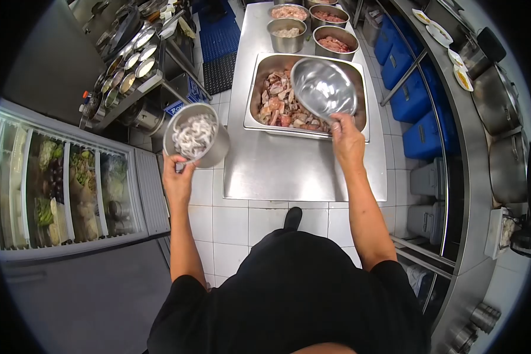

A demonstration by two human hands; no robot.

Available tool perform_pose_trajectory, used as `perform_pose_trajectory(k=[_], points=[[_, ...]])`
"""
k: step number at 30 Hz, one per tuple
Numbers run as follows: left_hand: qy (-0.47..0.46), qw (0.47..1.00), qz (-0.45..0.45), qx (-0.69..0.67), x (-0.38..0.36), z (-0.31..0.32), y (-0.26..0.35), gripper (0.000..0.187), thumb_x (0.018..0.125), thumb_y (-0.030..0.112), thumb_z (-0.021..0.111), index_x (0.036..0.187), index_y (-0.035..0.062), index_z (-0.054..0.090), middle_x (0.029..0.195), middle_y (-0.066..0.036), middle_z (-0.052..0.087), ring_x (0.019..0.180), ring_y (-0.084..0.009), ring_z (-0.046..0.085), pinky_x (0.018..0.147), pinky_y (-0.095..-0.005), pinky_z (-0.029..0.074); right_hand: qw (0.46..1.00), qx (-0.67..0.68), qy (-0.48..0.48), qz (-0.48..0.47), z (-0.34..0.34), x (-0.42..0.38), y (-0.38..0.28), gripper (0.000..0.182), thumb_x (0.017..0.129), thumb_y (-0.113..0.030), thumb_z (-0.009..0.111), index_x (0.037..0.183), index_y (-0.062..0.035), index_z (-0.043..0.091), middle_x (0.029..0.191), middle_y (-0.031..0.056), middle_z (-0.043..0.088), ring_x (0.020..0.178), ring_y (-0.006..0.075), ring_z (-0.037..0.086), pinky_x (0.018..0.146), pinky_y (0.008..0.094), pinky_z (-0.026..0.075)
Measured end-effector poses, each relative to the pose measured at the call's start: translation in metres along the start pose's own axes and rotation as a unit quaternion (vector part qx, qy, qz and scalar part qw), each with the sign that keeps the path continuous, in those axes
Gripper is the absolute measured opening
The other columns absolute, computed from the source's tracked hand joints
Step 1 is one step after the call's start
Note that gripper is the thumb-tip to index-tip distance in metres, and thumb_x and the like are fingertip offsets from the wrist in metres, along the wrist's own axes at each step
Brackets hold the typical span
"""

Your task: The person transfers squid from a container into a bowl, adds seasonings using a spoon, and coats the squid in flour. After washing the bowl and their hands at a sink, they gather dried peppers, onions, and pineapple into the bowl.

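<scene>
At the far left stood a glass-topped refrigerated case (137,177), with green and dark produce (56,177) in sections divided by pale strips. Above and to its right, a metal shelf unit (124,94) carried several small round containers, some with white contents.

Next came the left hand (178,174), its thumb and fingers clamped on the lower rim of a deep round metal container (217,144). The container was held in the air to the left of a steel table (271,168), tilted so that its mouth showed, and pale, greyish-white strips of food (194,135) lay inside it.

On the table sat a large rectangular metal pan (251,121), holding many chunks of pinkish, reddish and pale raw meat (280,100). Behind the pan, toward the far end of the table, stood round metal pots (287,44) with pink, red and pale contents.

The right hand (346,137) gripped the near edge of a shiny metal bowl (324,87), which was tilted over the right part of the pan and hid some of the meat. The two hands were well apart, the left one beyond the table's left edge.

To the right of the table were blue bins (422,130) under a long steel counter (478,194), where small white dishes (463,78) lay near large metal pots.
</scene>
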State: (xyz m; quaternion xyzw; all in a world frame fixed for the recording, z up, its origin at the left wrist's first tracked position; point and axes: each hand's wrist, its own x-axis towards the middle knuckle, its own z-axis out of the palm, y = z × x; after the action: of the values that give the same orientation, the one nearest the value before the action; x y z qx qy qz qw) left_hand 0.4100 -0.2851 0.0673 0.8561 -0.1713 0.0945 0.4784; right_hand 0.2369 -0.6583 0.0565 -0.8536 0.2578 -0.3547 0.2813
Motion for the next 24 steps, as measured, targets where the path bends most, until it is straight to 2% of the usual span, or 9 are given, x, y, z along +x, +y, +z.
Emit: perform_pose_trajectory(k=[3, 6, 12, 13, 14, 16, 20, 21, 24], points=[[0.02, 1.0, -0.008, 0.009, 0.043, 0.007, 0.01, 0.03, 0.075, 0.011, 0.081, 0.086, 0.0039, 0.054, 0.111, -0.012, 0.063, 0.102, -0.0267, 0.06, 0.091, -0.032, 0.045, 0.999, -0.04, -0.019, -0.017, 0.003, -0.01, 0.004, 0.015, 0.089, -0.01, 0.064, 0.103, -0.0123, 0.06, 0.08, 0.0151, 0.066, 0.07, 0.0364, 0.064, 0.064, 0.0455, 0.05], [0.036, 0.998, 0.051, 0.009, 0.097, 0.027, 0.01, 0.032, 0.074, 0.019, 0.082, 0.086, 0.005, 0.055, 0.107, -0.01, 0.064, 0.097, -0.0237, 0.061, 0.088, -0.0315, 0.046, 0.999, -0.046, -0.018, -0.015, -0.008, -0.024, 0.002, 0.016, 0.088, -0.01, 0.064, 0.104, -0.0109, 0.06, 0.082, 0.0155, 0.067, 0.071, 0.036, 0.065, 0.063, 0.0449, 0.05], [-0.063, 0.997, 0.042, -0.014, 0.169, 0.095, 0.071, 0.04, 0.071, 0.032, 0.083, 0.087, 0.0042, 0.059, 0.097, -0.011, 0.063, 0.089, -0.0227, 0.063, 0.081, -0.0328, 0.048, 0.993, -0.089, -0.012, -0.072, -0.039, -0.083, -0.006, 0.022, 0.078, -0.005, 0.071, 0.098, -0.0105, 0.063, 0.076, 0.0108, 0.064, 0.067, 0.0298, 0.062, 0.061, 0.041, 0.049], [-0.071, 0.992, 0.098, -0.027, 0.185, 0.118, 0.063, 0.041, 0.07, 0.033, 0.084, 0.087, 0.0042, 0.06, 0.096, -0.011, 0.063, 0.09, -0.0238, 0.063, 0.082, -0.0327, 0.048, 0.993, -0.089, -0.006, -0.078, -0.041, -0.09, -0.009, 0.025, 0.076, -0.005, 0.073, 0.097, -0.0112, 0.063, 0.073, 0.0092, 0.063, 0.065, 0.0282, 0.06, 0.06, 0.0406, 0.048], [-0.084, 0.989, 0.121, -0.027, 0.195, 0.138, 0.068, 0.044, 0.069, 0.036, 0.085, 0.088, 0.0036, 0.061, 0.097, -0.011, 0.063, 0.093, -0.0254, 0.063, 0.082, -0.033, 0.049, 0.993, -0.081, -0.007, -0.08, -0.044, -0.095, -0.012, 0.025, 0.075, -0.005, 0.073, 0.097, -0.0111, 0.063, 0.074, 0.0087, 0.063, 0.065, 0.028, 0.06, 0.06, 0.0404, 0.048], [-0.142, 0.986, 0.086, -0.014, 0.208, 0.172, 0.086, 0.049, 0.067, 0.041, 0.084, 0.089, 0.0027, 0.063, 0.102, -0.015, 0.065, 0.097, -0.0297, 0.065, 0.086, -0.0346, 0.049, 0.994, -0.062, -0.002, -0.086, -0.046, -0.099, -0.016, 0.026, 0.075, -0.004, 0.073, 0.097, -0.011, 0.063, 0.076, 0.0077, 0.064, 0.065, 0.0274, 0.06, 0.06, 0.0399, 0.048], [-0.188, 0.974, 0.122, 0.015, 0.212, 0.237, 0.096, 0.051, 0.066, 0.041, 0.085, 0.09, 0.0029, 0.063, 0.115, -0.018, 0.061, 0.105, -0.0341, 0.062, 0.092, -0.0387, 0.048, 0.997, -0.049, -0.005, -0.067, -0.049, -0.101, -0.02, 0.024, 0.075, -0.003, 0.073, 0.096, -0.0096, 0.062, 0.079, 0.0074, 0.066, 0.066, 0.0274, 0.061, 0.062, 0.0394, 0.049], [-0.217, 0.972, 0.093, -0.003, 0.215, 0.254, 0.088, 0.05, 0.065, 0.04, 0.085, 0.09, 0.0033, 0.062, 0.119, -0.019, 0.059, 0.109, -0.0339, 0.06, 0.094, -0.0386, 0.047, 0.997, -0.04, -0.008, -0.063, -0.049, -0.1, -0.019, 0.023, 0.077, -0.004, 0.072, 0.097, -0.0092, 0.063, 0.079, 0.0084, 0.066, 0.068, 0.0277, 0.062, 0.063, 0.0397, 0.049], [-0.328, 0.943, 0.05, 0.029, 0.212, 0.274, 0.065, 0.044, 0.075, 0.034, 0.081, 0.106, 0.0069, 0.066, 0.101, -0.015, 0.068, 0.089, -0.0226, 0.064, 0.084, -0.0348, 0.05, 0.996, -0.051, -0.022, -0.068, -0.05, -0.102, -0.013, 0.023, 0.078, -0.004, 0.07, 0.099, -0.0087, 0.063, 0.08, 0.0094, 0.067, 0.069, 0.0284, 0.063, 0.064, 0.0408, 0.05]])
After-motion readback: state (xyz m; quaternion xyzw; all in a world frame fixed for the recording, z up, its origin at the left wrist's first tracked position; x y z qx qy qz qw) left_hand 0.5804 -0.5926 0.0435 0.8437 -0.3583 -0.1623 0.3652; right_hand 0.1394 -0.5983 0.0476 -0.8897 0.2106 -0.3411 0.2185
